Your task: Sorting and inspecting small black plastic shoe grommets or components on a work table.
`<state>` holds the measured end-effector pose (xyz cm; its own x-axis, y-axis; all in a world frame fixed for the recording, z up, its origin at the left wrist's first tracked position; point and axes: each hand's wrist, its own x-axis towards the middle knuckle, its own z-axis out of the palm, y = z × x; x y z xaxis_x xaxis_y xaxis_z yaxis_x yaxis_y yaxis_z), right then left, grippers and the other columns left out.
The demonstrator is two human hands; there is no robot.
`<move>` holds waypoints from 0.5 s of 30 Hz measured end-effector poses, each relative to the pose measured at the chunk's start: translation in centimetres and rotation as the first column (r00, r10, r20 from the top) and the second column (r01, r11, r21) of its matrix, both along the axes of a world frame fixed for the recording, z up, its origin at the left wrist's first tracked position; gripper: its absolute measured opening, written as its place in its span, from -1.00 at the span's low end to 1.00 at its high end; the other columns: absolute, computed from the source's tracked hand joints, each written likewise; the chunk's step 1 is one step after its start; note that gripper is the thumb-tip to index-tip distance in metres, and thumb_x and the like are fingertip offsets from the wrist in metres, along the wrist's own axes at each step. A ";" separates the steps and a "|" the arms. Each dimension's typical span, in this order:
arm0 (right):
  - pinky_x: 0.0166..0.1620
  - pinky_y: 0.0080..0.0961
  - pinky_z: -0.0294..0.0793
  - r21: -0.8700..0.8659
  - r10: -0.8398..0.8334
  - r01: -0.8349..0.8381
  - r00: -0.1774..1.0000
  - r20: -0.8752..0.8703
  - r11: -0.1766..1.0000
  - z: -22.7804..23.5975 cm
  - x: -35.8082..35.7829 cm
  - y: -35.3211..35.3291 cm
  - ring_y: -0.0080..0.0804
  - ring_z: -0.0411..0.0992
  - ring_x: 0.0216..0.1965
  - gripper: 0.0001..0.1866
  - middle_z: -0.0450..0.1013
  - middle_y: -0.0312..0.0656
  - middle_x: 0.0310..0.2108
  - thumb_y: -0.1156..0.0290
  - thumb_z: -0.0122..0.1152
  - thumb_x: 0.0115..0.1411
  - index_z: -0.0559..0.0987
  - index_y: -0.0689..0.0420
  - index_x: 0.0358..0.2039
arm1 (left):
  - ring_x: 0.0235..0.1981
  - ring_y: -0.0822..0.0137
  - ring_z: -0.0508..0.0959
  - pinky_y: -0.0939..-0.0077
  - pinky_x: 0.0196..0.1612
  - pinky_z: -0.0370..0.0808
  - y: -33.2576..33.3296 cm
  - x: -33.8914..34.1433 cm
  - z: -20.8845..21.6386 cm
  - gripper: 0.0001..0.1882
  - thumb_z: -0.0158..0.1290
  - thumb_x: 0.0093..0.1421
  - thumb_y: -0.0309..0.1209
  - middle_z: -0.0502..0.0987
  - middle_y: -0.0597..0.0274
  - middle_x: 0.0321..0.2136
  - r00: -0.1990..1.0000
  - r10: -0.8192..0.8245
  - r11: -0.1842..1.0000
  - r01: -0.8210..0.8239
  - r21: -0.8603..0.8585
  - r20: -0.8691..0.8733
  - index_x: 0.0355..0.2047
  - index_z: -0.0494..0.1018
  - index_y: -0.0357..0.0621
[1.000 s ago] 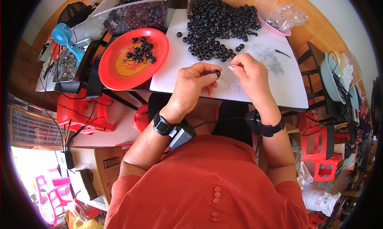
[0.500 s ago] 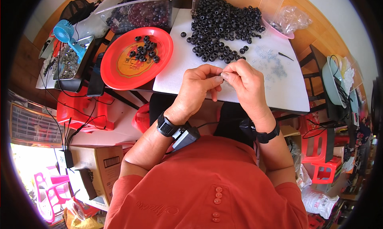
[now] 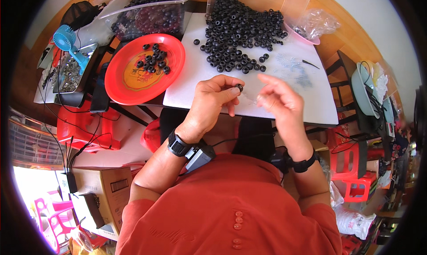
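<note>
Between thumb and index finger, my left hand point(image 3: 209, 101) pinches a black bead point(image 3: 239, 87) with a round hole, just over the near part of the white foam sheet point(image 3: 182, 88). A short way to the right, my right hand point(image 3: 283, 103) is apart from it and slightly blurred. Its thumb and a finger are drawn together, and a tiny pale speck shows at their tips, too small to name. Beyond my hands lies a heap of black beads point(image 3: 240, 30). Small clear bits point(image 3: 296, 70) are scattered on the sheet to the right.
A red plate point(image 3: 116, 70) with several black beads stands at the left. Behind it is a clear bin point(image 3: 149, 17) full of dark beads. A blue fan point(image 3: 66, 39) stands by a metal tray point(image 3: 73, 77). Tweezers-like dark tool point(image 3: 310, 64) and a pink bowl point(image 3: 307, 39) lie at right.
My hands have parted: the right has moved off to the right and its index finger has lifted. The black bead in my left fingers now shows plainly. The whole view has shifted slightly.
</note>
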<state>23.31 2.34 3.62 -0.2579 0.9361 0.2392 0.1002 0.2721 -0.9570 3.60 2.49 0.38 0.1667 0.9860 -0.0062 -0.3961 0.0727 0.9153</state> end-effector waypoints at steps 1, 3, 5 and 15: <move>-0.22 -0.66 0.44 0.117 -0.097 0.088 0.993 0.073 0.989 0.1 1.0 0.6 -0.66 0.43 -0.31 -0.67 0.51 -0.34 -0.32 0.57 0.28 0.19 0.56 0.23 -0.01 | -0.44 0.47 0.52 0.61 -0.49 0.49 -0.1 0.0 0.2 -0.79 0.03 0.30 -0.56 0.53 0.20 -0.37 1.000 0.003 1.000 -0.003 0.001 -0.003 -0.08 0.49 -0.41; -0.23 -0.61 0.47 0.296 -0.263 0.194 0.940 0.215 0.935 0.9 3.2 1.7 -0.60 0.47 -0.34 -0.77 0.56 -0.26 -0.34 0.58 0.29 0.15 0.60 0.23 -0.14 | -0.43 0.47 0.52 0.61 -0.49 0.49 0.0 0.0 0.4 -0.79 0.03 0.30 -0.57 0.52 0.21 -0.37 1.000 -0.007 1.000 0.007 0.006 0.001 -0.08 0.50 -0.41; -0.27 -0.57 0.46 0.361 -0.362 0.239 0.872 0.328 0.902 1.7 4.8 2.1 -0.53 0.49 -0.41 -0.85 0.56 -0.19 -0.45 0.61 0.30 0.10 0.60 0.23 -0.28 | -0.42 0.47 0.52 0.61 -0.49 0.49 0.0 0.0 0.1 -0.78 0.03 0.29 -0.57 0.52 0.22 -0.35 1.000 -0.019 0.999 0.020 0.035 -0.015 -0.08 0.50 -0.40; -0.31 -0.27 0.45 0.550 -0.472 0.045 0.573 0.670 0.834 -0.5 7.2 1.7 -0.16 0.50 -0.35 -0.90 0.50 -0.18 -0.44 0.49 0.33 0.02 0.55 0.09 -0.44 | -0.45 0.51 0.50 0.63 -0.50 0.50 -0.1 0.2 0.2 -0.80 0.06 0.27 -0.57 0.52 0.27 -0.39 1.000 -0.003 0.999 0.004 0.034 -0.027 -0.11 0.53 -0.35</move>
<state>30.55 3.99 3.07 -0.3018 0.8341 0.4616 0.8526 0.4529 -0.2609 3.77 2.40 0.59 0.1701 0.9852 0.0229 -0.3711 0.0425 0.9276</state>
